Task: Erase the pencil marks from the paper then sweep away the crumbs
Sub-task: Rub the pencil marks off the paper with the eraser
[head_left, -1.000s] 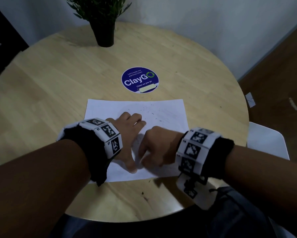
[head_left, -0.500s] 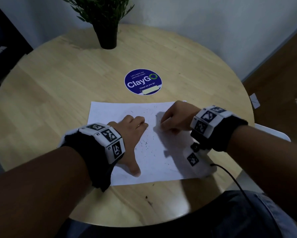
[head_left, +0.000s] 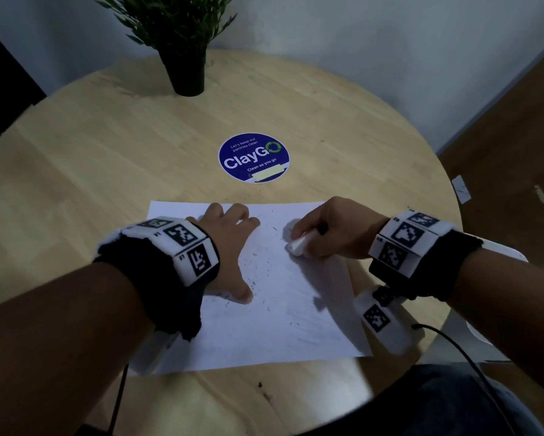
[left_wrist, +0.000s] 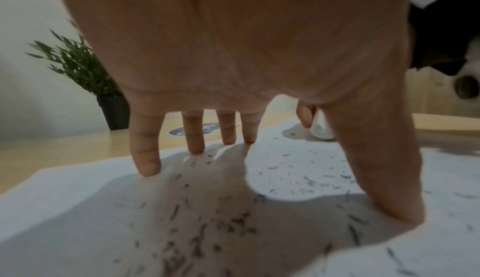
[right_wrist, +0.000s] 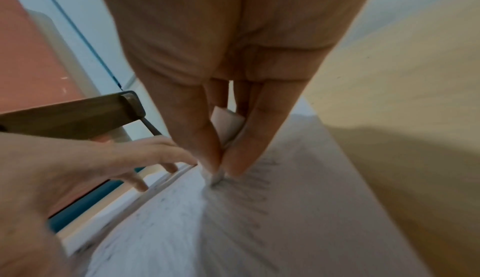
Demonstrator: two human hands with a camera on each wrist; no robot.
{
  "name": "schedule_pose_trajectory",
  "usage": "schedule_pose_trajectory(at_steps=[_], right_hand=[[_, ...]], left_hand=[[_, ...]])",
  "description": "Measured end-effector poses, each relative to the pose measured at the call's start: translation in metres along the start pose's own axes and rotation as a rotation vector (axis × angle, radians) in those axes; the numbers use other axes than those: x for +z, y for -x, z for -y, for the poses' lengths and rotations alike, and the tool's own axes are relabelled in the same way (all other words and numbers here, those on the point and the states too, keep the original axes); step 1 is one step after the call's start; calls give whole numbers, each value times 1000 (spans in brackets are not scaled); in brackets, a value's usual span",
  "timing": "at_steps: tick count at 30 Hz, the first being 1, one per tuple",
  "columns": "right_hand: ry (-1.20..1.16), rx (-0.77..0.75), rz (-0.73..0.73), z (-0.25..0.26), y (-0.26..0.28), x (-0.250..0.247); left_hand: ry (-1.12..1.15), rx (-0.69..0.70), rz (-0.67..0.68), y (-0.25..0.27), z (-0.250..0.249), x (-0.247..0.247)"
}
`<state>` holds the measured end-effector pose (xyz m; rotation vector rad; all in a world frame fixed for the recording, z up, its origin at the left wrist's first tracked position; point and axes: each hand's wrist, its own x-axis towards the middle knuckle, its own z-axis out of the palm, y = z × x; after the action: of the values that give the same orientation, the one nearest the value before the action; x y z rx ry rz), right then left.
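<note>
A white sheet of paper lies on the round wooden table, strewn with dark eraser crumbs. My left hand lies flat on the sheet's left half, fingers straight and spread, pressing it down; in the left wrist view the fingertips touch the paper among crumbs. My right hand pinches a white eraser and holds its tip on the paper's upper right part. In the right wrist view the eraser sits between thumb and fingers, its tip on faint grey marks.
A blue round "ClayGO" sticker lies just beyond the paper. A potted plant stands at the table's far edge. A white chair is beside the table at the right. A cable trails from my right wrist.
My right hand with the eraser moved from the paper's near middle, beside the left thumb, up and right to the upper right part. The left hand stayed flat on the sheet.
</note>
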<state>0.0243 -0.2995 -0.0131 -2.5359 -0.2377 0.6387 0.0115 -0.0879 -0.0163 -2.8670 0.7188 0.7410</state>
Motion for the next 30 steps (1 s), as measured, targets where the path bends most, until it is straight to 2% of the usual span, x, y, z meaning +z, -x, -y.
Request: schedule_pose_trajectory(at_steps=[6,8,11,15,19,21,23,24,28,30], right_hand=[[-56,62,-154,-7,-20,-15],[-48,36,-103,-4,-21,-13],[85,-61,30,9,-15,-6],[108,-19,-127,2,-30,-21],[275,-103,-20,16,-26,-12],[359,-70,-114,19,-28,-22],[330,13,-258,17,-29,-40],[294,23,-266,17,-28,-46],[294,-116,7,28,-15,-23],[348,-110,-21,23,-18,-14]], left_hand=[[-15,1,43,-4,0,-4],[-32,-2,49,-6,-1,-6],[-62,1,57,-8,-2,-6],[-52,7,35,-8,-1,-5],[-53,34,32,-8,1,-4],[-61,27,34,-8,0,-4],[-77,18,36,-10,0,-3],[-83,20,38,-12,2,-3],[-117,62,44,-22,5,-7],[-147,58,66,-28,4,-9]])
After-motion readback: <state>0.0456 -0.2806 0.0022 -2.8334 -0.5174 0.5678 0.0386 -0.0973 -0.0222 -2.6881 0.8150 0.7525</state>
